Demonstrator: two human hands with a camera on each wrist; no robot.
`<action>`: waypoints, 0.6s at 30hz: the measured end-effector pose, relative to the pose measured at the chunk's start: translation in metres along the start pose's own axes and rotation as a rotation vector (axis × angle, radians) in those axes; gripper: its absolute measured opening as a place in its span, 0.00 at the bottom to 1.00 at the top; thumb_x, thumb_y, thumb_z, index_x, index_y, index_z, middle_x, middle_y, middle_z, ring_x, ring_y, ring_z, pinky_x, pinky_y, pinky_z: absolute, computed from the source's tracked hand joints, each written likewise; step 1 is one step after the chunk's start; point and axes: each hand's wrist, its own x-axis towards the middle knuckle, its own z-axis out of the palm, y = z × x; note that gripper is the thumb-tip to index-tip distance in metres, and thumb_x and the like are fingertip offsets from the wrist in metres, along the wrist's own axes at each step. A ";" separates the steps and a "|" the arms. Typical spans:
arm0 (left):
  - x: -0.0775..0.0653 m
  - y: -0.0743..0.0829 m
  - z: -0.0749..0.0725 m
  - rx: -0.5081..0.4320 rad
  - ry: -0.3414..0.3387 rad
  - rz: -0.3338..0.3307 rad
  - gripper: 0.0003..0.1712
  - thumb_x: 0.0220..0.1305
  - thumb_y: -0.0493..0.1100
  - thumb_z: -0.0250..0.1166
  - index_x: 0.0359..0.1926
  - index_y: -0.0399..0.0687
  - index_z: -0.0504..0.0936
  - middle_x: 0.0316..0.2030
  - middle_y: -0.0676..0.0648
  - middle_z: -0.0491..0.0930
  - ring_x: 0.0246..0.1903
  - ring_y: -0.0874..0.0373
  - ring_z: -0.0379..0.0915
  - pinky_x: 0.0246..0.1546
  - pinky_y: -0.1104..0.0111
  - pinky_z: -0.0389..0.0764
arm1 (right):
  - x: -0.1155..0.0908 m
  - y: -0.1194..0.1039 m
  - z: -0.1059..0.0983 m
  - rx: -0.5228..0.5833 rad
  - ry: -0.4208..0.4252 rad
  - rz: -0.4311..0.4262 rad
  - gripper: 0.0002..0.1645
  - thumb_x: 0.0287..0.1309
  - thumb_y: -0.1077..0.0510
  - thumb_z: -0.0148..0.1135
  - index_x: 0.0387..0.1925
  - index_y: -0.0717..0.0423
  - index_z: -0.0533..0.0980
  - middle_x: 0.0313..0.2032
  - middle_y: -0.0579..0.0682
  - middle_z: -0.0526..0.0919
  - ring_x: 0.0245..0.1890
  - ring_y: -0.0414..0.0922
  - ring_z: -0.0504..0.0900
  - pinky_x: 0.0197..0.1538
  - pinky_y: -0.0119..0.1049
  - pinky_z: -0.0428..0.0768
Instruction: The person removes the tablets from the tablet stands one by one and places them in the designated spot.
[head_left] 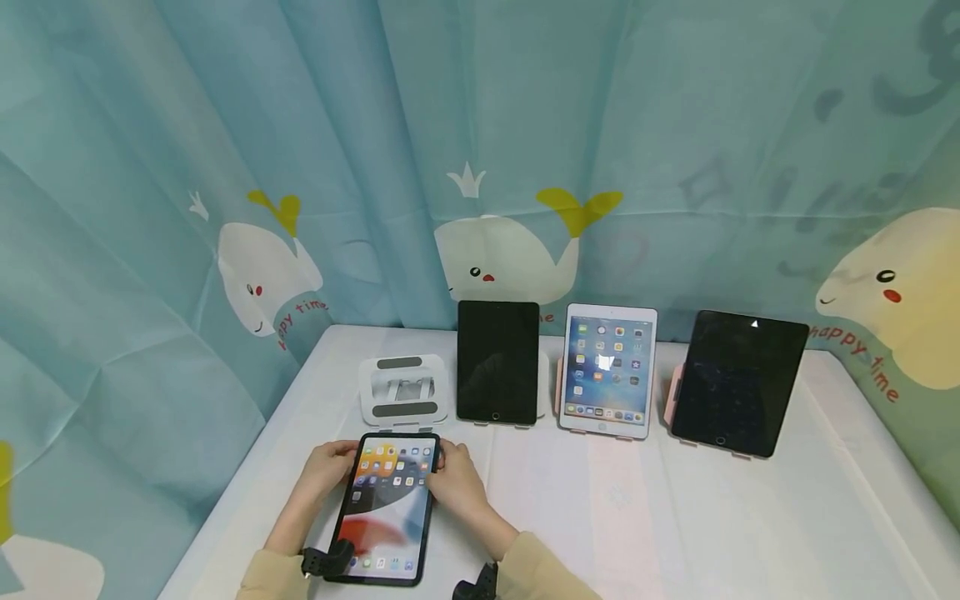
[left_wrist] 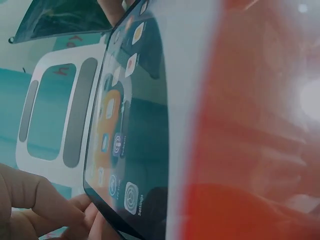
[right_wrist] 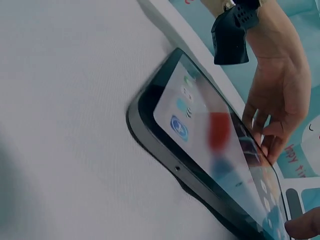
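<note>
A dark-cased tablet with its home screen lit is held between both hands over the near left part of the table. The left hand grips its left edge near the far end. In the left wrist view, the bent fingers of the left hand are at that edge. Opposite, the right hand grips the right edge, its thumb lying over the front. Just beyond the tablet's far edge is a white stand with grey pads, which holds no tablet.
To the right along the back, a black-screened tablet, a white lit tablet and another dark tablet lean on stands. The last two stands show pink edges. A blue curtain with whale prints hangs behind the white table.
</note>
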 end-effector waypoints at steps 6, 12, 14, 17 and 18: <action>-0.006 0.005 0.001 0.084 0.030 0.068 0.24 0.57 0.30 0.49 0.54 0.21 0.73 0.46 0.27 0.77 0.42 0.44 0.72 0.46 0.55 0.77 | -0.005 -0.003 0.005 -0.061 0.035 0.025 0.38 0.37 0.65 0.63 0.57 0.70 0.71 0.33 0.53 0.70 0.31 0.44 0.68 0.28 0.34 0.66; -0.009 0.006 0.002 0.102 0.028 0.072 0.23 0.58 0.31 0.49 0.54 0.21 0.74 0.45 0.27 0.77 0.43 0.42 0.71 0.49 0.50 0.75 | -0.008 -0.002 0.007 -0.129 0.056 0.013 0.38 0.38 0.63 0.65 0.57 0.70 0.72 0.34 0.52 0.69 0.35 0.45 0.66 0.32 0.36 0.68; -0.010 0.006 0.003 0.103 0.029 0.066 0.24 0.58 0.31 0.49 0.54 0.21 0.74 0.46 0.27 0.77 0.43 0.41 0.71 0.48 0.50 0.76 | -0.009 -0.001 0.006 -0.138 0.051 0.006 0.38 0.38 0.63 0.66 0.57 0.70 0.72 0.34 0.52 0.69 0.36 0.45 0.66 0.32 0.36 0.68; -0.011 0.006 0.004 0.112 0.035 0.067 0.24 0.57 0.30 0.49 0.54 0.21 0.73 0.45 0.27 0.78 0.42 0.42 0.71 0.46 0.53 0.77 | -0.010 -0.002 0.005 -0.146 0.048 -0.011 0.38 0.39 0.62 0.66 0.57 0.70 0.72 0.34 0.52 0.70 0.36 0.45 0.67 0.32 0.36 0.68; -0.011 0.006 0.004 0.121 0.037 0.071 0.25 0.57 0.30 0.49 0.54 0.21 0.73 0.44 0.28 0.78 0.41 0.43 0.71 0.45 0.54 0.77 | -0.010 -0.001 0.005 -0.151 0.049 -0.018 0.38 0.38 0.62 0.66 0.57 0.70 0.72 0.34 0.52 0.70 0.36 0.46 0.67 0.32 0.36 0.68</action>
